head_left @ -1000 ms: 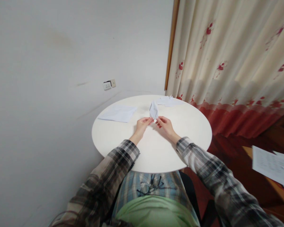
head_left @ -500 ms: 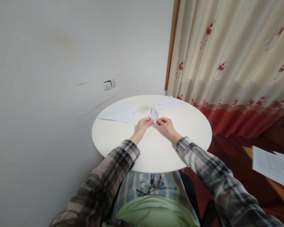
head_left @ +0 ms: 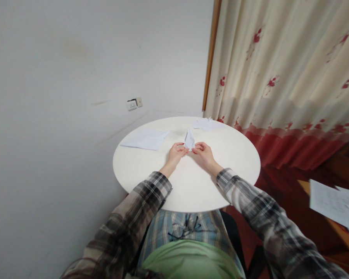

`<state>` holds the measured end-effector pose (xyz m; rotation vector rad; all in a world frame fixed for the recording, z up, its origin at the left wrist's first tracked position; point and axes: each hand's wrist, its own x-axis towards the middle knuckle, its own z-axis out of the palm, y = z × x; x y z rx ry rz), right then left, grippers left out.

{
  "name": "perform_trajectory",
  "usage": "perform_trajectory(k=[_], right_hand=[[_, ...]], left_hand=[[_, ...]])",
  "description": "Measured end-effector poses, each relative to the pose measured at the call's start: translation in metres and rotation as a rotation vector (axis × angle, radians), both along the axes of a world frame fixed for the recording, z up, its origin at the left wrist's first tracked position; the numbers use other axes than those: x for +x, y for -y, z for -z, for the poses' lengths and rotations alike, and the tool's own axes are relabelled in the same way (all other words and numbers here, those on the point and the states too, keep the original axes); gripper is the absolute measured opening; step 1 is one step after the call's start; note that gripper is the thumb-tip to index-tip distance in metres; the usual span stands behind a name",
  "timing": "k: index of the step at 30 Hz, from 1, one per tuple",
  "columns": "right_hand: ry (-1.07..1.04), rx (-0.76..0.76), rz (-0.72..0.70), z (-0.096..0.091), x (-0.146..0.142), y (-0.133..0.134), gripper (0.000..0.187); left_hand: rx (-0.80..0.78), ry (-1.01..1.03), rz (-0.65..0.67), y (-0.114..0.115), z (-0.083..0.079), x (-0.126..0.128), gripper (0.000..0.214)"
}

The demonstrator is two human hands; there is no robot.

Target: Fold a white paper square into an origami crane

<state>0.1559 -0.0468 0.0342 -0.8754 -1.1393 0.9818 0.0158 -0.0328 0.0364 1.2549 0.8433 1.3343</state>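
Note:
A small folded piece of white paper (head_left: 189, 139) comes to a point at its far end, over the middle of the round white table (head_left: 189, 186). My left hand (head_left: 176, 152) pinches its near left corner between thumb and fingers. On the near right corner, my right hand (head_left: 203, 151) has a matching pinch. Both hands are low over the tabletop, close together. The fine folds at the near edge are partly hidden by my fingertips.
Flat white sheets (head_left: 145, 138) lie at the table's left. More paper (head_left: 208, 124), with ragged bits, lies at the back right. A white wall with a socket (head_left: 132, 105) borders the left, a curtain (head_left: 279, 77) the right. Written papers (head_left: 334, 201) rest on a wooden surface lower right.
The fingers of both hands have shifted slightly around the near corners, the upper fingers lifting a little off the paper. The folded paper stays in nearly the same place.

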Motion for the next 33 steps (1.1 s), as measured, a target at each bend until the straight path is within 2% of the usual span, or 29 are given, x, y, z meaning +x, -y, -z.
perform_trajectory(k=[4,8,14,26,33], right_hand=[[-0.028,-0.038,-0.001,0.000,0.000,0.000,0.039],[0.018,-0.037,-0.004,0.000,0.001,-0.001,0.031],[0.086,-0.006,0.044,0.001,0.002,-0.003,0.028],[0.099,-0.017,-0.043,0.012,0.001,-0.011,0.027],[0.210,0.004,0.047,0.009,0.003,-0.008,0.026]], left_hand=[[-0.023,-0.014,0.037,-0.001,0.001,0.000,0.048],[-0.019,-0.036,0.057,0.000,0.001,-0.001,0.038],[-0.041,-0.091,0.132,0.002,0.000,0.000,0.038],[-0.014,-0.121,0.060,-0.003,0.002,-0.001,0.031],[0.009,-0.132,0.023,-0.006,0.006,-0.001,0.029]])
